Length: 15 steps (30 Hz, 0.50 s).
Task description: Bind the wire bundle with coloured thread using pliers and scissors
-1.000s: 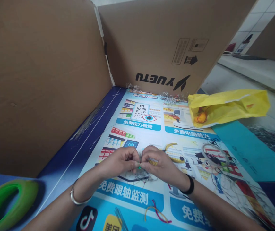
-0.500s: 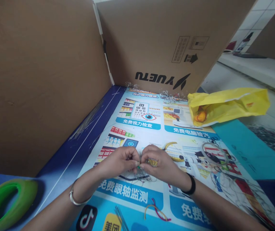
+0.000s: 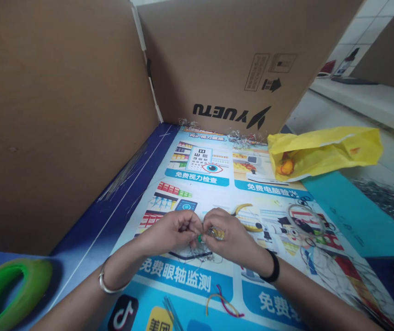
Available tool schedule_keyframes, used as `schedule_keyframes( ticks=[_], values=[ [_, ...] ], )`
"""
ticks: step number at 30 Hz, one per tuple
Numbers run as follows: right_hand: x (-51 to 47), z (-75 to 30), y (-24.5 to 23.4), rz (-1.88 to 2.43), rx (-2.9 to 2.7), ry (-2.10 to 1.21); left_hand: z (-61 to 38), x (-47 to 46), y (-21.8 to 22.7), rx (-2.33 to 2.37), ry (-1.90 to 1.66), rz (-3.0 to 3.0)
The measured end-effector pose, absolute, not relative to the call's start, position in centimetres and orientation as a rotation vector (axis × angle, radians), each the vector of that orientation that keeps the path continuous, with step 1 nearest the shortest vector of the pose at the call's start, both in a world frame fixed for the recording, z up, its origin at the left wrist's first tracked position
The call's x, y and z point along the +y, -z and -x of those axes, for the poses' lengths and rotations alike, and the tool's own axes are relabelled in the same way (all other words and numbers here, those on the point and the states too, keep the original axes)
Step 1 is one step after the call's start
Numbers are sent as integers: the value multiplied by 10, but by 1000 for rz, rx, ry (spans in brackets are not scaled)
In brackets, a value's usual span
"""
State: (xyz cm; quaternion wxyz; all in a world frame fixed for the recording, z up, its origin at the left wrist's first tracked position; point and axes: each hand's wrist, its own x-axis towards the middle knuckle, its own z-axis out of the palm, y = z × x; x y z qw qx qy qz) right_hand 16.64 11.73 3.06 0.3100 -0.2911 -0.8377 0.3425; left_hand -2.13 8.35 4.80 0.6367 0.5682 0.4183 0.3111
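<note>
My left hand [image 3: 179,231] and my right hand [image 3: 227,233] meet over the printed sheet, fingertips almost touching. Both are closed in a pinch. A small green piece [image 3: 199,238] shows at my right thumb tip, between the two hands; its exact kind is too small to tell. Whatever my left fingers pinch is hidden. Beneath the fingers lies a loose tangle of thin wire [image 3: 202,254]. Curved yellow handles [image 3: 247,209], apparently of pliers, lie just beyond my right hand, which partly covers them.
A green tape roll [image 3: 38,294] lies at left. Yellow and pink cords [image 3: 222,301] and thin rods [image 3: 172,312] lie in front. A wire coil [image 3: 306,205] and an open yellow bag [image 3: 331,161] are at right. Cardboard walls [image 3: 65,115] enclose the left and back.
The fingers have shifted slightly, and more of the green piece shows between them. The whole view has moved a little; the other things lie as before.
</note>
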Motion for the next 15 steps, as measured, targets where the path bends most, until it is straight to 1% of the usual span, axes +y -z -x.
schedule_keyframes(
  ticks=[8, 15],
  values=[
    [117, -166, -32, 755, -2218, -899, 18, 83, -49, 1048, -770, -1428],
    [116, -165, -33, 756, -2220, -900, 18, 84, -49, 1048, -758, -1364]
  ],
)
